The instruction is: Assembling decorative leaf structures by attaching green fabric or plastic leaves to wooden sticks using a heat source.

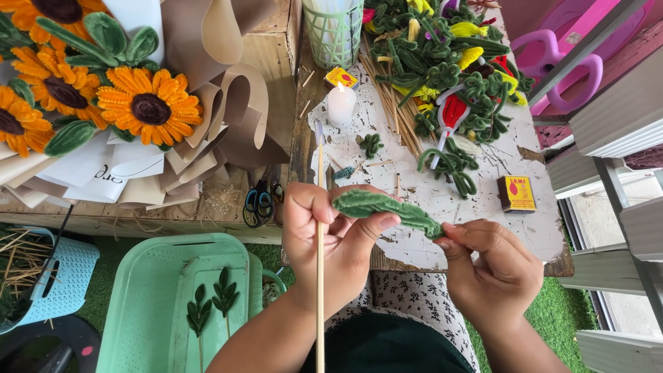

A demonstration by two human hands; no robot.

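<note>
A: Far left first: finished sunflower bouquet point(90, 97) in beige wrap, blooms look done. Below it, mint tray point(148, 311) with two finished green leaf stems point(213, 304) lying in it.

B: So two leaves done. The one in hand?

A: Left hand point(324, 235) is closed around a wooden stick point(320, 276) held upright, thumb pinching the green fuzzy leaf point(387, 211) against its top. Right hand point(494, 266) is closed too, fingertips gripping the leaf's other end. The leaf hangs between both hands, just above the bench point(442, 200) edge.

B: Attached yet?

A: Can't tell; I'd judge it shaped but not fixed. Right of that: lit candle point(340, 103), pile of loose green pieces point(449, 62), plenty left.
</note>
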